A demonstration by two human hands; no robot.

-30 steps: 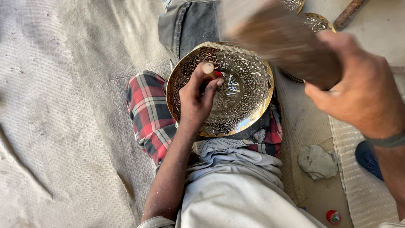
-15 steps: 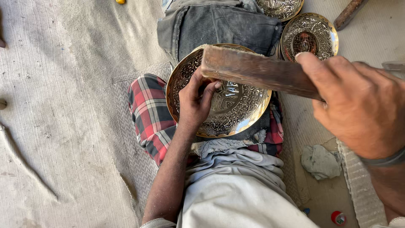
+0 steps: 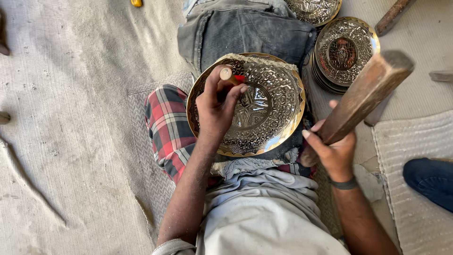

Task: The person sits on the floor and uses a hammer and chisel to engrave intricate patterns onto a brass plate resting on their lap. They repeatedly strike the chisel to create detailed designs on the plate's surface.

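A stack of round patterned brass plates [image 3: 343,53] sits just beyond my right knee, and the big brass plate [image 3: 264,111] I work on lies on my lap, shiny gold at the rim, chased all over. My left hand [image 3: 218,107] pinches a small punch [image 3: 227,75] upright on it (fingers pressed together), while my right hand [image 3: 334,152] grips the wooden mallet [image 3: 365,94], which half a second ago lay across the plate and is now drawn back to the right.

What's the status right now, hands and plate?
Left hand pinching a punch upright on the engraved brass plate. Right hand gripping a raised wooden mallet. Nothing between mallet and punch.
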